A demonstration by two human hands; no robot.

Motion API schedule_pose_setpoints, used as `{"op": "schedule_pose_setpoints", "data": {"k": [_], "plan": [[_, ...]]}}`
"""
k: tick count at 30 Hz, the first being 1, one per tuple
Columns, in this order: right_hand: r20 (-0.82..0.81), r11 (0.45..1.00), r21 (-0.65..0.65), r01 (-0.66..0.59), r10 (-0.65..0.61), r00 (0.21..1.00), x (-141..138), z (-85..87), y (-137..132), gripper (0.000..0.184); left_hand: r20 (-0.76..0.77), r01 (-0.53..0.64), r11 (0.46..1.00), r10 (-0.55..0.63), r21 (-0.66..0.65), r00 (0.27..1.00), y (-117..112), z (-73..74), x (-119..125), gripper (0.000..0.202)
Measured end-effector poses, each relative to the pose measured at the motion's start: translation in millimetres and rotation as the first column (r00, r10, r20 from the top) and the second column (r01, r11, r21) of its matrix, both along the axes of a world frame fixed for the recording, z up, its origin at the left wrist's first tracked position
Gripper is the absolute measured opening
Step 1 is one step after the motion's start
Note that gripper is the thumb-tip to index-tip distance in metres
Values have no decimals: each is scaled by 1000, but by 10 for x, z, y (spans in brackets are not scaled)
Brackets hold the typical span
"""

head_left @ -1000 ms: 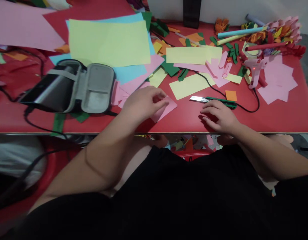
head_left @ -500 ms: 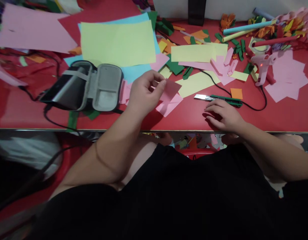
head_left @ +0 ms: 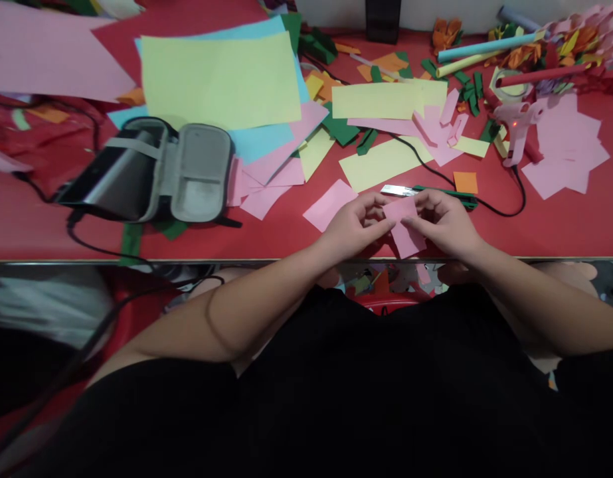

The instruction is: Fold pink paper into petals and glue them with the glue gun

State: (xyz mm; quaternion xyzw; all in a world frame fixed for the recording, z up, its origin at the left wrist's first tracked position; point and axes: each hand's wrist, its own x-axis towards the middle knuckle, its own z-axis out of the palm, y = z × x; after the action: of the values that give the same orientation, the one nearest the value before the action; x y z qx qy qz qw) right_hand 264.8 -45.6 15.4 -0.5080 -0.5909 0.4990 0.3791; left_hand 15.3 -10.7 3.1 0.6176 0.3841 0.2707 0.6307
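A small pink paper square (head_left: 404,224) is held between both hands just above the front edge of the red table (head_left: 286,229). My left hand (head_left: 356,226) pinches its left side and my right hand (head_left: 443,222) pinches its right side, fingers curled on the paper. A second pink piece (head_left: 330,203) lies flat on the table just left of my left hand. A green-handled cutter (head_left: 428,193) with its blade out lies right behind my hands.
An open grey zip case (head_left: 186,174) with a black device sits at the left, cables trailing off the edge. Large green, blue and pink sheets (head_left: 219,83) cover the back left. A pink glue gun (head_left: 515,129), paper rolls and paper flowers (head_left: 575,46) crowd the back right.
My left hand lifted a pink piece from the table and carried it right to the front centre. My right hand rose off the table and took hold of its other side.
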Motion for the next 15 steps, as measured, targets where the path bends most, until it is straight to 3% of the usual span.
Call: {"op": "schedule_pose_setpoints", "data": {"k": [4,7,12,15], "plan": [[64,997,67,-30,26,998,-18,9,-3,50,-34,50,996,-47,76,998,-20,37,-7,37],[152,993,108,-54,37,988,-12,29,-12,57,-67,34,992,-26,118,997,-48,22,-4,31],[251,980,170,-102,57,966,44,77,-42,53,-63,-110,991,115,70,991,-1,-67,-37,22],[217,986,153,-61,27,976,76,42,-45,46,-50,-108,994,110,33,993,34,-120,-67,18]]}}
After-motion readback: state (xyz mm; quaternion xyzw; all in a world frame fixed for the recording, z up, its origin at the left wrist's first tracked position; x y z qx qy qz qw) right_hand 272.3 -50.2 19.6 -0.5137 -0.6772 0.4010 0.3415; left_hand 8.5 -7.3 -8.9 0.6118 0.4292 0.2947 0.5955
